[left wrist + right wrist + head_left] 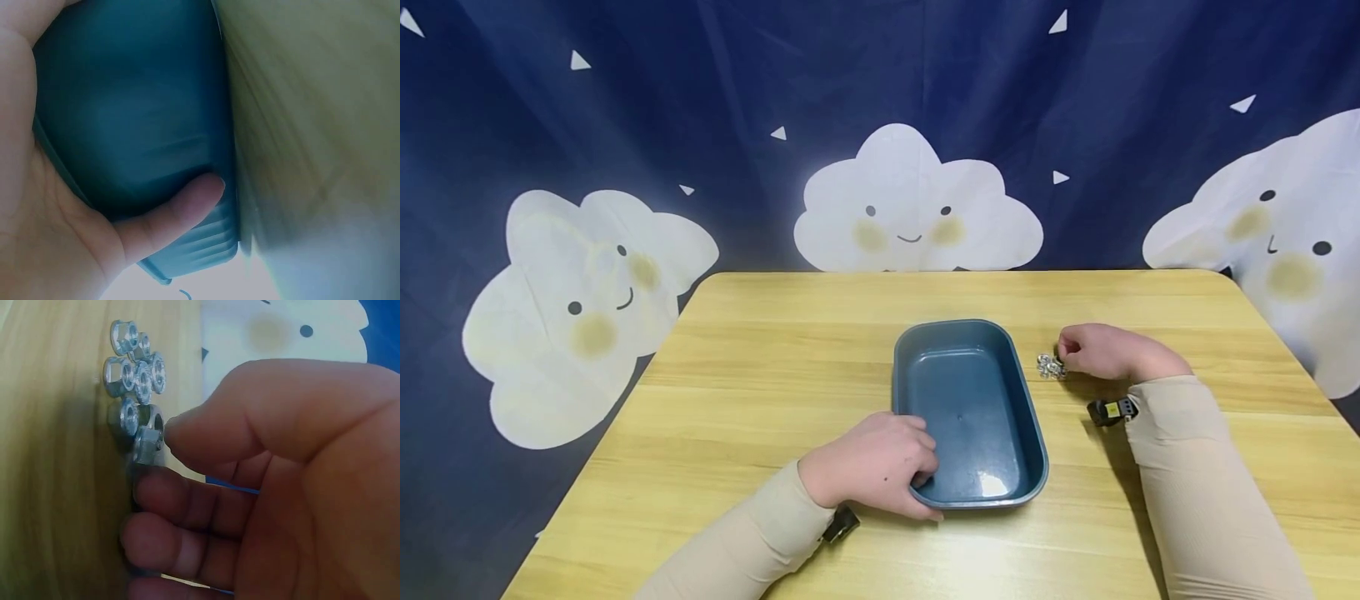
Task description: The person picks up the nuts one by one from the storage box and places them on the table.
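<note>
My left hand (880, 462) grips the near left corner of a dark blue-green plastic bin (1026, 417). Its fingers curl over the rim, and in the left wrist view the thumb (181, 209) presses on the bin's outer wall. To the right of the bin lies a small cluster of silver flange nuts (1047, 366). My right hand (1101, 350) is at the right side of that cluster. In the right wrist view its thumb and index fingertips pinch the nearest flange nut (147, 445), while the other nuts (142, 381) sit close together on the wood.
The light wood table (760, 375) has rounded far corners. Behind it hangs a dark blue curtain (737, 75) with smiling white clouds. Small black cameras are strapped under the left wrist (841, 524) and beside the right wrist (1111, 411).
</note>
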Motion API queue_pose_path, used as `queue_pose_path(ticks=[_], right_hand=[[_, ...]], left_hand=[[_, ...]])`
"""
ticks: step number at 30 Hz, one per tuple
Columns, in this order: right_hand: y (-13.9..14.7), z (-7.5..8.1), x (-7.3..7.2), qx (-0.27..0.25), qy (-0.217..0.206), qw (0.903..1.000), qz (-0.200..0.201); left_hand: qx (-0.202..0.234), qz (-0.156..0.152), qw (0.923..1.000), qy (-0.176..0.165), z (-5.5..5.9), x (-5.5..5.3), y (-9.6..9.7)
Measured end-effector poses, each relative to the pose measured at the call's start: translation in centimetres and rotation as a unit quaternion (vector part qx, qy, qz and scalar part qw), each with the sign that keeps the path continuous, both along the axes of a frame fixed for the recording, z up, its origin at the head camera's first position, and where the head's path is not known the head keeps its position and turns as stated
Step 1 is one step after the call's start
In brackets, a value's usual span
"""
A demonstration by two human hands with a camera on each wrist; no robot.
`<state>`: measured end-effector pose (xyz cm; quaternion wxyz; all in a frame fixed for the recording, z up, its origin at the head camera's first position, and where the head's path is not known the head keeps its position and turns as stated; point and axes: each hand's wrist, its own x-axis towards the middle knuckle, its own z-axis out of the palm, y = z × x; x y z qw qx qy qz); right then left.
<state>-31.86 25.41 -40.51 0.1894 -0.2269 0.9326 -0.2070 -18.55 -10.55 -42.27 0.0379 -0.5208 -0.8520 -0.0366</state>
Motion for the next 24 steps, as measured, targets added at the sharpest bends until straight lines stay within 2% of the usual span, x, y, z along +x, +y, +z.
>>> queue_pose_path(ticks=[8, 15, 22, 24], right_hand=[[0.3, 0.0, 0.2, 0.001, 0.016, 0.9998, -0.013], [0.5, -1.1, 0.3, -0.020, -0.024, 0.9979, -0.056], [1.0, -2.3, -0.8, -0.004, 0.024, 0.9983, -0.052], [1.0, -2.9, -1.2, -0.007, 0.021, 0.9981, -0.057]], left_hand=[[-0.001, 0.002, 1.0000, 0.002, 0.0, 0.1, -0.1], [-0.006, -0.002, 1.0000, -0.002, -0.1, 0.4, 0.0], [-0.022, 0.001, 0.9997, 0.006, -0.2, -0.4, 0.4], [-0.030, 0.003, 0.9995, 0.000, -0.2, -0.6, 0.4]])
